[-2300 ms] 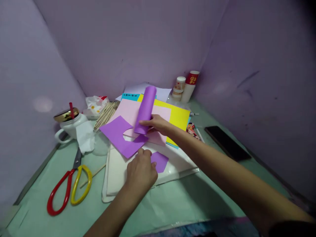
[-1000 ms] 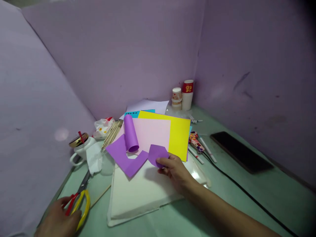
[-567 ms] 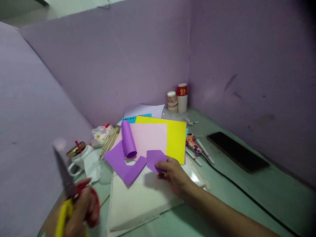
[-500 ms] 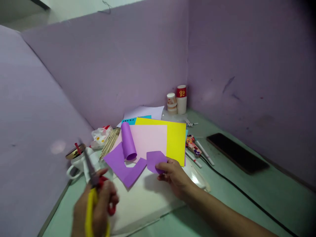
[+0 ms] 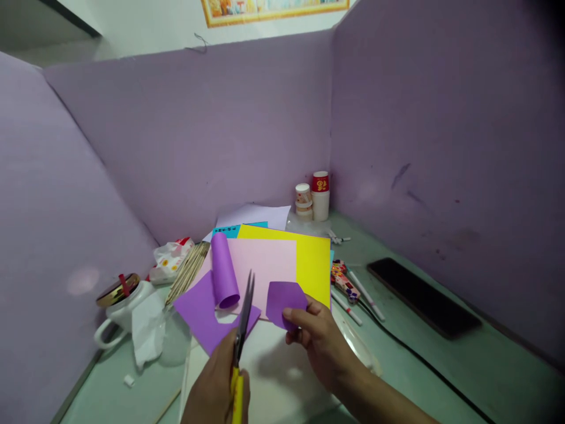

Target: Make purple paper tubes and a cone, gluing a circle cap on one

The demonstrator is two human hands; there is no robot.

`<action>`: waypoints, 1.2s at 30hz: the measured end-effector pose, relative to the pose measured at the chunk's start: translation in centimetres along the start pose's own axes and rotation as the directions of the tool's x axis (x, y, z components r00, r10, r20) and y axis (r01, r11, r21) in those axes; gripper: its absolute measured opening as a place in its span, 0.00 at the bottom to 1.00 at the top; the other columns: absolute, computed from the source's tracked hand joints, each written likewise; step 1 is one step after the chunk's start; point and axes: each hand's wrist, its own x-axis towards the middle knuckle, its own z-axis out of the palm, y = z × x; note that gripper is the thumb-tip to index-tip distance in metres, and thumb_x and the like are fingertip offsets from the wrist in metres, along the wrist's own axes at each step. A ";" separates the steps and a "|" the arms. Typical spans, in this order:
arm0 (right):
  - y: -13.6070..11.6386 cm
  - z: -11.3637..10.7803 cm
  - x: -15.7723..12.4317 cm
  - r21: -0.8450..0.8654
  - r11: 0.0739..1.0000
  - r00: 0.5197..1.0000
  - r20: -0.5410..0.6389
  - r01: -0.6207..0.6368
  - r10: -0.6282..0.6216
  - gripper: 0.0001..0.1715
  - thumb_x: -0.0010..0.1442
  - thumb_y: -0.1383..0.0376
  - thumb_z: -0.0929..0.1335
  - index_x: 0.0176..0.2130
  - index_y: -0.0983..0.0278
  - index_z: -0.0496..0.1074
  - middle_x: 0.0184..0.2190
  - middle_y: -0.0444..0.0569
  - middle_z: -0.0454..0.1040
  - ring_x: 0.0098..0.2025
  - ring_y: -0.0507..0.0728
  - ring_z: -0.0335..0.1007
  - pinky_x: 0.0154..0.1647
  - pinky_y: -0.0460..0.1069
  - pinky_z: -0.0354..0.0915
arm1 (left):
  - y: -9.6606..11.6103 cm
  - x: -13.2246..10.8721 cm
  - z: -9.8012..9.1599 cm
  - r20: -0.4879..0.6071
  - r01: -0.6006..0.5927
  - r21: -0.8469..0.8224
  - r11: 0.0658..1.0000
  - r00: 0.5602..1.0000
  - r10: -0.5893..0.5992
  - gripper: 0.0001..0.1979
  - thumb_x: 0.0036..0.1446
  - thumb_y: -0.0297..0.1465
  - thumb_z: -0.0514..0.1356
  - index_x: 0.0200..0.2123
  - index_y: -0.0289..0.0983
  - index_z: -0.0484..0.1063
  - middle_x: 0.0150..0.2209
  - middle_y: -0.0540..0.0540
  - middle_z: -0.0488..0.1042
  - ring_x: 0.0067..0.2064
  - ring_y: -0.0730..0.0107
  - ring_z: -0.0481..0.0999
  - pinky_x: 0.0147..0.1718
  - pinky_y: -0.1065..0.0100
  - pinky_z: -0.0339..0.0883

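My left hand [image 5: 216,377] grips a pair of scissors [image 5: 242,335] with yellow handles, blades pointing up and slightly parted at the tips. Between the thumb and fingers of my right hand [image 5: 315,333] is a small piece of purple paper [image 5: 282,300] with angled corners. The blades are left of that piece, apart from it. Behind them lies a larger purple sheet [image 5: 198,309] with a notch cut out, partly hidden by the scissors. A rolled purple paper [image 5: 224,271] rests on it, over pink paper [image 5: 269,259] and yellow paper [image 5: 313,265].
At left stand a white mug [image 5: 128,306] with tissue hanging over it and a bundle of wooden sticks [image 5: 189,271]. Paper cups [image 5: 321,197] are in the back corner. On the right lie a glue gun [image 5: 345,282] with a black cord, white markers [image 5: 366,294] and a phone [image 5: 424,297].
My left hand has brought the scissors rightward, close to the small purple piece. My right hand still holds that piece. The camera view has tilted up a little.
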 end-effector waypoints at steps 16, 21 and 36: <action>2.5 1.2 -2.6 -0.176 0.940 0.921 0.214 -0.292 0.326 0.20 0.37 0.66 0.72 0.34 0.69 0.71 0.21 0.43 0.71 0.21 0.50 0.65 0.19 0.46 0.64 | 3.0 0.0 -0.7 -0.125 0.259 -0.577 0.775 0.909 -0.398 0.21 0.47 0.37 0.64 0.44 0.38 0.65 0.26 0.54 0.68 0.24 0.76 0.67 0.19 0.76 0.60; 2.7 0.9 -2.7 -0.194 0.938 0.897 0.289 -0.287 0.334 0.21 0.40 0.64 0.73 0.36 0.69 0.72 0.22 0.45 0.73 0.22 0.51 0.66 0.22 0.46 0.64 | 2.2 0.2 -0.4 -0.001 0.294 -0.632 0.718 0.925 -0.380 0.19 0.48 0.36 0.63 0.42 0.39 0.63 0.24 0.56 0.66 0.19 0.77 0.64 0.16 0.73 0.61; 1.2 0.3 -1.0 0.040 0.986 0.986 0.040 -0.162 0.161 0.17 0.37 0.62 0.77 0.28 0.68 0.73 0.21 0.42 0.67 0.24 0.49 0.61 0.25 0.45 0.60 | 1.4 -1.0 -0.2 -0.108 0.155 -0.061 0.986 0.981 -0.161 0.17 0.57 0.32 0.49 0.49 0.40 0.65 0.32 0.48 0.74 0.30 0.68 0.75 0.31 0.67 0.69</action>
